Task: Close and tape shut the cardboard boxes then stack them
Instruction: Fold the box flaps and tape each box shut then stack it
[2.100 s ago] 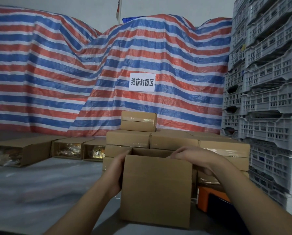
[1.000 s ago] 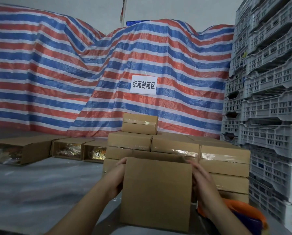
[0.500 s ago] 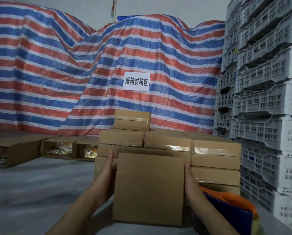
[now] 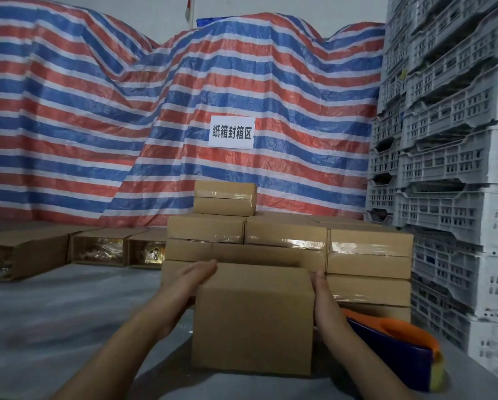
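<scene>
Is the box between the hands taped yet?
Cannot tell: the box shows only a bare side; its top is hidden from view.

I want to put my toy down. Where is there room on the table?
Bare table lies left of the box in the hands, in front of the open boxes. Right is crowded: the tape dispenser, stacked boxes and crates.

A warehouse packing area: behind the grip rises a striped tarpaulin point(image 4: 126, 116) bearing a paper sign point(image 4: 232, 132), taped cardboard boxes point(image 4: 285, 235) are stacked on the bench point(image 4: 54, 313), and white plastic crates point(image 4: 455, 157) tower to the right.
</scene>
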Tool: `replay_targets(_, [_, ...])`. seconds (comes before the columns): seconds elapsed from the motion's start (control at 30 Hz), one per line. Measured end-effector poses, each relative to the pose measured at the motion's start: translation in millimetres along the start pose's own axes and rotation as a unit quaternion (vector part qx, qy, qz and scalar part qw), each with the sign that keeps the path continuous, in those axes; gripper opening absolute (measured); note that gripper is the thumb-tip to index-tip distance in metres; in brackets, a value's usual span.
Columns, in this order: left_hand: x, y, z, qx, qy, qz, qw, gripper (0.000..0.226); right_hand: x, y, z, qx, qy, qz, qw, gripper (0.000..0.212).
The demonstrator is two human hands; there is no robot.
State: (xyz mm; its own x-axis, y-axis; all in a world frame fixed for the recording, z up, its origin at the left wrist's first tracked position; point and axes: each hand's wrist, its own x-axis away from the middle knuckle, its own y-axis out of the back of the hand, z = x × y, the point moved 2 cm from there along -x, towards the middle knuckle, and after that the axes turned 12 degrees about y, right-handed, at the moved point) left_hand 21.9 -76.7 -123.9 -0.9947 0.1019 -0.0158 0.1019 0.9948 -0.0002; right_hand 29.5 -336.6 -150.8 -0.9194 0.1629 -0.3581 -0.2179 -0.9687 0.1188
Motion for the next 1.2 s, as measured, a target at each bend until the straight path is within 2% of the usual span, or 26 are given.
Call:
replay_targets(0.1, [0, -7, -1, 0.018, 0.005, -0.035, 0.999, 0.021, 1, -2, 7, -0.016, 0.062, 0.022, 0.998, 0.080])
replay_targets(0.13, [1, -8, 0, 0.025, 0.008, -0.044, 0.999, 0.021, 1, -2, 9, -0.020, 0.076, 0.025, 0.997, 0.074])
replay_targets(0.23, [4, -11, 1, 0.043, 0.014, -0.051, 0.998, 0.023, 3, -2, 16, -0.028, 0.092, 0.025, 0.995, 0.072])
replay_targets(0.37, [8, -12, 0, 0.054, 0.012, -0.052, 0.997, 0.021, 0, 3, 16, -0.055, 0.074, 0.042, 0.995, 0.066])
replay_targets(0.57, [12, -15, 1, 0.081, -0.006, -0.031, 0.996, 0.019, -4, 15, 18, -0.047, 0.070, 0.084, 0.993, 0.018])
replay_targets(0.73, [6, -14, 0, 0.114, -0.064, 0.002, 0.991, 0.051, -2, 13, 16, -0.070, 0.037, 0.085, 0.993, 0.017])
replay_targets(0.83, [4, -13, -1, 0.118, -0.078, -0.018, 0.990, 0.061, -2, 8, 14, -0.100, 0.027, 0.067, 0.992, 0.012])
replay_targets(0.9, [5, -12, 0, 0.105, -0.084, -0.035, 0.990, 0.056, -1, 6, 12, -0.125, 0.031, 0.040, 0.991, 0.014])
replay_targets(1.03, [5, -11, 4, 0.028, -0.055, -0.063, 0.996, 0.024, 1, 6, 16, -0.173, 0.076, 0.029, 0.981, 0.051])
replay_targets(1.1, [4, -9, 5, 0.019, -0.051, -0.075, 0.996, 0.020, 1, 5, 17, -0.176, 0.088, 0.048, 0.979, 0.047])
replay_targets(1.2, [2, -7, 5, 0.002, -0.059, -0.083, 0.995, 0.020, 2, 3, 16, -0.160, 0.083, 0.071, 0.981, 0.031])
